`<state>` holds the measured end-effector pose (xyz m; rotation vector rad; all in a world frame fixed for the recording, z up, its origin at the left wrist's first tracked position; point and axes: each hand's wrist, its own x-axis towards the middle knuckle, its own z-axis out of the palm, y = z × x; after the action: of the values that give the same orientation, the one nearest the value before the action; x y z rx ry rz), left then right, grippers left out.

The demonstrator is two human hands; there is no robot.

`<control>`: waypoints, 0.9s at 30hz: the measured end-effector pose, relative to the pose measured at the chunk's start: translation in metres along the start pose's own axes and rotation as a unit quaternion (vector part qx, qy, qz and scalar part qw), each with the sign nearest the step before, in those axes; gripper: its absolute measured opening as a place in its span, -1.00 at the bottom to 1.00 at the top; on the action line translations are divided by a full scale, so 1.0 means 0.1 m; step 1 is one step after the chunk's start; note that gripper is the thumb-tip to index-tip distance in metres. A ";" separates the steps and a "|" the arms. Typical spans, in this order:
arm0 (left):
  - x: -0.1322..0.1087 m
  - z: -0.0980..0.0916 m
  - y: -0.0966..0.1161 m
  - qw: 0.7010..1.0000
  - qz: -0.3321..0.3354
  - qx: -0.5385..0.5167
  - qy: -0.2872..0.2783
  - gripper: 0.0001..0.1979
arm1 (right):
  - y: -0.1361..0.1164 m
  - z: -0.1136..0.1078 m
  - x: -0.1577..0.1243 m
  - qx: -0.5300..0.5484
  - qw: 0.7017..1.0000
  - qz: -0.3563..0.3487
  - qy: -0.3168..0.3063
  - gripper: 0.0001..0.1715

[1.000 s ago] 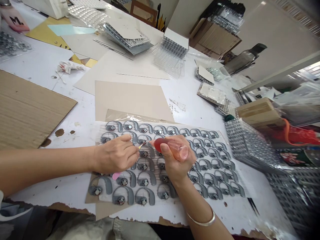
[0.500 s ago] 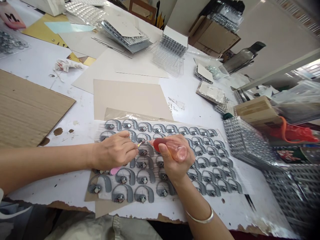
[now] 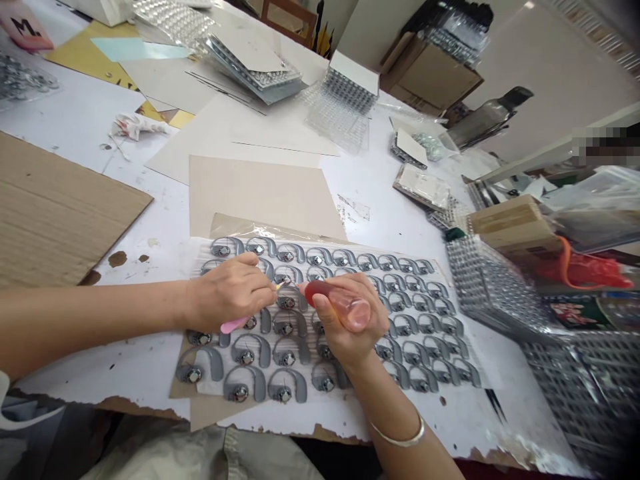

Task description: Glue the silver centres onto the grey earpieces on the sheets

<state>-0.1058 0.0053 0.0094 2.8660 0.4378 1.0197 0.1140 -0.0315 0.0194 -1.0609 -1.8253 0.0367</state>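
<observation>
Rows of grey ear-hook earphone parts (image 3: 287, 326), each with a round metal piece, lie on a pale ribbed sheet on the table. My left hand (image 3: 227, 297) is closed around a slim tool with a pink end (image 3: 234, 326) and a yellowish tip; its exact kind is unclear. That tip is close to one part in the second row. In my right hand (image 3: 357, 327) is a small squeeze bottle (image 3: 345, 303) of reddish-pink liquid, tilted with its nozzle pointing left toward the tool's tip. My hands cover several of the parts.
Corrugated cardboard (image 3: 65, 213) lies at left, with a flat beige card (image 3: 260, 197) behind the parts. Stacked plastic trays (image 3: 495, 287) stand at right, near a cardboard box (image 3: 510, 223). A pink bottle (image 3: 25, 30) is at the far left.
The bottle has shifted slightly down and left with my right hand. My left hand's tool has turned a little, its pink end higher. Both grips stay the same.
</observation>
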 end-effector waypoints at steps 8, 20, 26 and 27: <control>-0.01 0.01 -0.05 0.998 -0.026 -0.051 0.018 -0.89 | 0.01 0.00 -0.01 0.019 1.000 -0.001 0.001 -0.79; -0.01 -0.02 -0.14 0.976 -0.116 -0.185 -0.007 -0.92 | -0.01 0.00 -0.01 0.036 0.999 0.008 -0.007 -0.81; -0.03 0.00 -0.18 0.966 -0.138 -0.218 0.015 -0.95 | -0.01 0.00 -0.01 0.042 0.999 0.010 -0.007 -0.82; -0.03 0.00 -0.19 0.966 -0.138 -0.219 0.020 -0.95 | -0.01 0.01 -0.01 0.044 0.999 0.012 -0.007 -0.82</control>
<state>-0.1125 0.0224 0.0044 2.3224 0.5212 0.9794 0.1129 -0.0327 0.0190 -1.0220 -1.8070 0.1381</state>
